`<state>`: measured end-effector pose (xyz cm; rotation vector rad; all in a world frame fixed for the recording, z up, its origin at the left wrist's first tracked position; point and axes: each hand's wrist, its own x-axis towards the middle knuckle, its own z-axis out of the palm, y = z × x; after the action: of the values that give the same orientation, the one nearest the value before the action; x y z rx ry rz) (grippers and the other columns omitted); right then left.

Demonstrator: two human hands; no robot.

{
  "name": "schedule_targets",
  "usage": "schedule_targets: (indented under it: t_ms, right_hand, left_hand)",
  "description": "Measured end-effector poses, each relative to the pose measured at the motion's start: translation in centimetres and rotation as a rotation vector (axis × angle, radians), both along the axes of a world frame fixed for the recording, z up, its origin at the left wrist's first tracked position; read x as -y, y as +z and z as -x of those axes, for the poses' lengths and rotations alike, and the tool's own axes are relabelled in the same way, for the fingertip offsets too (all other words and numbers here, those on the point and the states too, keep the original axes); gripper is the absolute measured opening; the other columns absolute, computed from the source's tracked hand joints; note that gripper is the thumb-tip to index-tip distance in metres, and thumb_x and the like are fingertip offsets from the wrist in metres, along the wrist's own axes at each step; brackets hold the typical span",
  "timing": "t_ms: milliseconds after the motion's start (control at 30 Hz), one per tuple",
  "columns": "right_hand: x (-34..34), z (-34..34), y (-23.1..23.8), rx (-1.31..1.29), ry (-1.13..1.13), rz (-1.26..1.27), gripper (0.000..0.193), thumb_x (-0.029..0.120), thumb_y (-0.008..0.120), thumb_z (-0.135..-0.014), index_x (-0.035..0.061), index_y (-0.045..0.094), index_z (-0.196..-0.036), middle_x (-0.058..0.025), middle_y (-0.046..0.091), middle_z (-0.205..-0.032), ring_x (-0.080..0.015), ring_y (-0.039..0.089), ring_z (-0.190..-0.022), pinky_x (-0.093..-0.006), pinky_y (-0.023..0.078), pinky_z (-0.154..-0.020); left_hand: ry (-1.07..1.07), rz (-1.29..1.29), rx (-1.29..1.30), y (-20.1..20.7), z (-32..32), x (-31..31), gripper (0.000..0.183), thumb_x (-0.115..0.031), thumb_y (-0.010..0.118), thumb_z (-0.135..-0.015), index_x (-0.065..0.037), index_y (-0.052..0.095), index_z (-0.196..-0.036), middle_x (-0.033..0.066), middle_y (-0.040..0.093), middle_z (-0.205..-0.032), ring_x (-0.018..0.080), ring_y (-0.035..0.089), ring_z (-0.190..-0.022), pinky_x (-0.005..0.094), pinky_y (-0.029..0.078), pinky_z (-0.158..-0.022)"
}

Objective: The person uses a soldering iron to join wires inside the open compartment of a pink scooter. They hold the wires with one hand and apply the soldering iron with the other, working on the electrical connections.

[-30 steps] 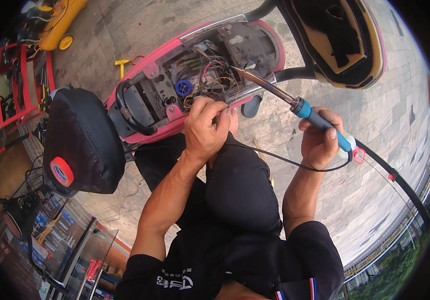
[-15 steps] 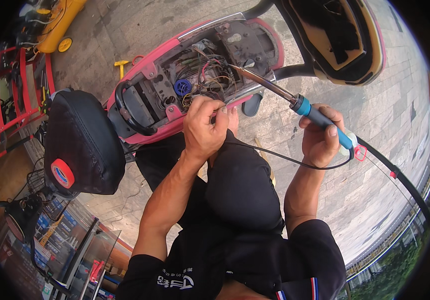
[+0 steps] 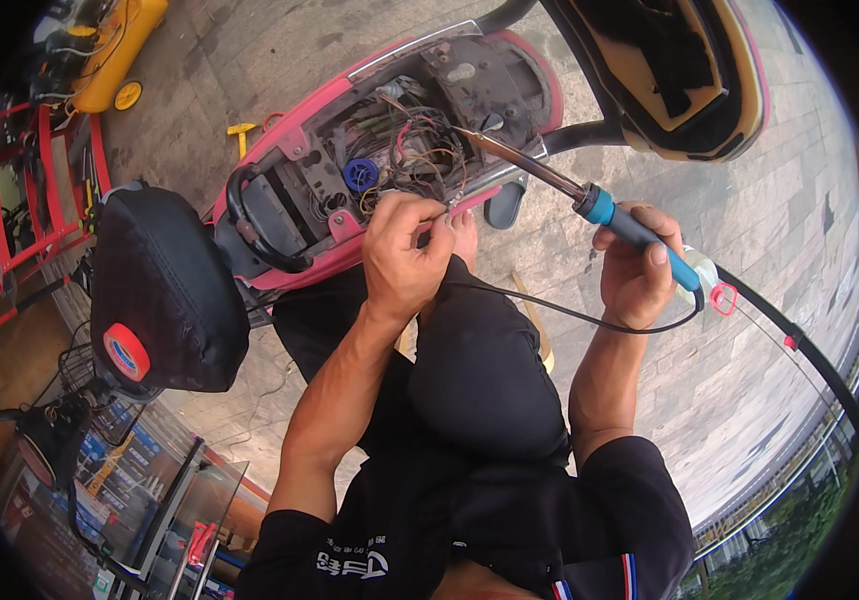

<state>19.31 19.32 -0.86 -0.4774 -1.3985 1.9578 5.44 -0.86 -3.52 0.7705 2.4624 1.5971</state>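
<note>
My right hand (image 3: pixel 638 278) is closed around the blue-and-grey handle of a soldering iron (image 3: pixel 602 208). Its long metal tip points up and left, over the rim of the open body of a pink scooter (image 3: pixel 328 262). A black cord loops from the handle's end across my knee. With thumb and forefinger pinched, my left hand (image 3: pixel 408 252) holds a thin wire (image 3: pixel 455 203) at the near edge of the compartment; most of it is hidden by the fingers. Tangled wires (image 3: pixel 415 150) fill the compartment, and a blue spool (image 3: pixel 361 175) lies among them.
A black scooter seat (image 3: pixel 175 290) with a roll of red tape (image 3: pixel 127 351) on it stands at left. A yellow hammer (image 3: pixel 241 136) lies on the paving beyond. The raised seat (image 3: pixel 695 80) is at upper right; a red rack (image 3: pixel 45 190) and a yellow tank (image 3: pixel 120 55) stand far left.
The soldering iron has shifted very slightly left and down with my right hand. My left hand keeps its pinch, and more of the wire shows at its fingertips.
</note>
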Motion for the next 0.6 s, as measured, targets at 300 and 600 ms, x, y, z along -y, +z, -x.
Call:
schedule_targets:
  t_ms: [300, 600]
  right_hand:
    - [-0.29, -0.16, -0.32, 0.001, 0.0, 0.014, 0.042, 0.032, 0.061, -0.094, -0.0058, 0.055, -0.112, -0.0239, 0.062, -0.102, -0.025, 0.064, -0.078, -0.035, 0.054, -0.071]
    - [-0.29, -0.2, -0.33, 0.003, 0.001, 0.011, 0.042, 0.032, 0.062, -0.094, -0.0052, 0.056, -0.112, -0.0231, 0.062, -0.102, -0.0248, 0.065, -0.078, -0.0342, 0.054, -0.07]
  left_hand:
    - [0.013, 0.032, 0.019, 0.0, -0.06, -0.03, 0.013, 0.003, 0.067, -0.075, 0.0, 0.064, -0.087, 0.013, 0.062, -0.085, 0.0294, 0.064, -0.076, 0.0364, 0.053, -0.067]
    - [0.022, -0.023, 0.137, 0.29, -0.17, -0.12, 0.009, 0.002, 0.066, -0.079, 0.001, 0.064, -0.088, 0.0128, 0.062, -0.086, 0.0257, 0.065, -0.075, 0.0337, 0.055, -0.063]
